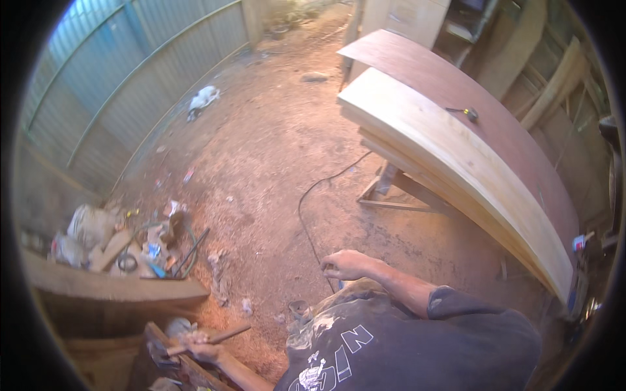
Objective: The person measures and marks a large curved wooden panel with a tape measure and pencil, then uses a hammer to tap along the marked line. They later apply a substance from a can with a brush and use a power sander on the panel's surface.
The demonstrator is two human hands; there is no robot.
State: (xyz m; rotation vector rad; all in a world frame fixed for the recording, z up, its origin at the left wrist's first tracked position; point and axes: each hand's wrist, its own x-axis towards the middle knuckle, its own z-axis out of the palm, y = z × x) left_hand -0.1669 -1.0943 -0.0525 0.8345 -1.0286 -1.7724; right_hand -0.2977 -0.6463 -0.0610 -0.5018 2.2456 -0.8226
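Observation:
At the lower left, my left hand (pixel 203 347) is closed around a short wooden stick (pixel 229 333) that looks like a tool handle. It is beside some rough wooden pieces (pixel 193 373), and a greyish rounded thing (pixel 178 326) lies just behind it. My right hand (pixel 351 265) is in front of my body at the lower middle, its fingers curled in. Whatever it may hold is too small or hidden to make out. A dark cable (pixel 300 208) runs along the ground and passes close by those fingers.
Long pale boards (pixel 450 140) are stacked on a wooden trestle (pixel 398 204) at the right, with a reddish sheet (pixel 417 68) and a tape measure (pixel 471 115) there. A thick beam (pixel 124 287) and a rubbish heap (pixel 117 244) are at left, near a corrugated metal fence (pixel 150 72).

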